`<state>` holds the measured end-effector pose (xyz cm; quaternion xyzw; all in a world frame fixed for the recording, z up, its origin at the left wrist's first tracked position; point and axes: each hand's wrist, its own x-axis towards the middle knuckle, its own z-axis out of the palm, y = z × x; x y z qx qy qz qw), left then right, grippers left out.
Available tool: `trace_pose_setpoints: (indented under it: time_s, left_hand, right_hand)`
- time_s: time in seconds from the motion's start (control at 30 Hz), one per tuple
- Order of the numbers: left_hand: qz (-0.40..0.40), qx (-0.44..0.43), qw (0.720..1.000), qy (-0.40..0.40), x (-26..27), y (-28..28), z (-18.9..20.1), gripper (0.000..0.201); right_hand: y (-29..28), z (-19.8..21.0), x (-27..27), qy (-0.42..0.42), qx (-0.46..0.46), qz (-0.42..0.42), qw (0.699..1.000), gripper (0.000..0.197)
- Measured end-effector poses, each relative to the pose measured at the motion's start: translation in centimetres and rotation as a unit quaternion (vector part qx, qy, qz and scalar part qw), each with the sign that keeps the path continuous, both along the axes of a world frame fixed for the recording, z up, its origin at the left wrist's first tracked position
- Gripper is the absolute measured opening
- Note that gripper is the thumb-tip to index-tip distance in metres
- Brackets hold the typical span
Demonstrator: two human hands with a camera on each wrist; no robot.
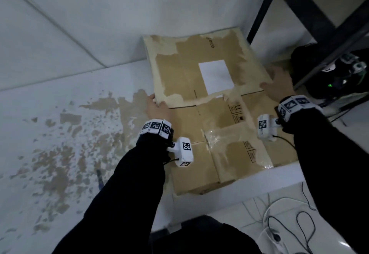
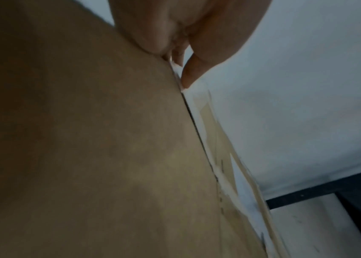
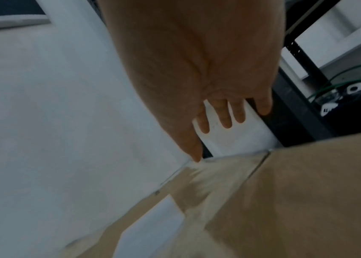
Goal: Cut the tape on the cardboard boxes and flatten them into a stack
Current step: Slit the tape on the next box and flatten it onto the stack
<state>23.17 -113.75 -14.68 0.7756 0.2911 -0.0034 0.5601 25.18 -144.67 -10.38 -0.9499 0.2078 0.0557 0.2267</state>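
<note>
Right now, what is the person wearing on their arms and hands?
Long black sleeves cover both arms. Each wrist has a band of white blocks printed with black square codes, and a small white camera with a thin black cable. The left hand and right hand are bare.

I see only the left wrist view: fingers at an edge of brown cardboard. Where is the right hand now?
Observer: The right hand is at the right edge of the far panel, with its fingers straight and spread.
Operator: Is any tape left on the cardboard?
Observer: Yes, a clear tape patch sits on the near panels, between the two arms.
Operator: Is anything else on the far panel?
Observer: A white label, near its middle.
</note>
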Motion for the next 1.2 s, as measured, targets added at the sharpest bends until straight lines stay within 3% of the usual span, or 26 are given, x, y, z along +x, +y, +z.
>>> trace_pose_setpoints:
  time_s: [0.1,0.2,0.3,0.4,0.5,0.57,0.67,0.77,0.87,0.93,1.03,1.07,1.13,1.2]
  left_hand:
    - [-0.015,0.054,0.998,0.039,0.1,0.0,-1.7,0.046]
    - [-0.110,0.114,0.980,0.123,-0.5,-0.3,-2.4,0.063]
    - [-0.186,0.025,0.974,0.124,-1.7,0.2,-2.1,0.076]
    - [-0.193,-0.084,0.973,0.098,-3.9,2.9,-1.4,0.068]
    - [-0.169,-0.127,0.975,0.071,-9.0,7.9,-0.8,0.041]
    - [-0.122,-0.133,0.981,0.065,-14.0,12.4,-1.2,0.027]
    - [-0.059,-0.151,0.983,0.090,-22.5,18.7,-2.8,0.018]
    - [0.033,-0.169,0.977,0.127,-33.6,26.2,-5.2,0.025]
    - [0.168,-0.159,0.955,0.188,-45.1,32.1,-8.2,0.022]
    - [0.272,-0.182,0.916,0.233,-52.4,35.5,-10.5,0.015]
    - [0.406,-0.259,0.823,0.300,-62.6,40.1,-13.5,0.010]
    - [0.443,-0.273,0.795,0.312,-65.6,41.3,-14.4,0.012]
    - [0.474,-0.266,0.769,0.337,-69.4,42.8,-15.5,0.016]
    - [0.460,-0.246,0.761,0.385,-72.1,44.5,-15.6,0.014]
  right_hand:
    - [2.2,-2.4,-1.5,0.020,0.063,0.039,0.997,0.072]
    - [5.6,-4.5,-3.3,0.071,0.117,0.090,0.987,0.084]
    - [7.3,-6.1,-4.3,0.142,0.073,0.125,0.979,0.082]
    - [7.2,-6.3,-3.9,0.146,0.034,0.114,0.982,0.081]
    - [10.1,-4.9,-3.9,0.061,-0.006,0.095,0.994,0.072]
    - [14.3,-4.1,-5.1,-0.046,0.008,0.109,0.993,0.049]
    - [22.5,-3.6,-9.0,-0.096,0.128,0.165,0.973,0.026]
    - [34.4,-5.2,-15.8,0.061,0.290,0.274,0.915,0.012]
    - [45.5,-6.6,-23.6,0.292,0.313,0.427,0.797,0.012]
    - [52.1,-8.3,-28.6,0.376,0.270,0.507,0.727,0.012]
    - [61.7,-11.5,-35.4,0.423,0.185,0.597,0.656,0.013]
    - [64.6,-12.6,-37.3,0.435,0.157,0.615,0.639,0.015]
    - [68.7,-15.0,-39.9,0.459,0.125,0.614,0.629,0.014]
    - [72.7,-17.5,-42.3,0.490,0.107,0.578,0.644,0.008]
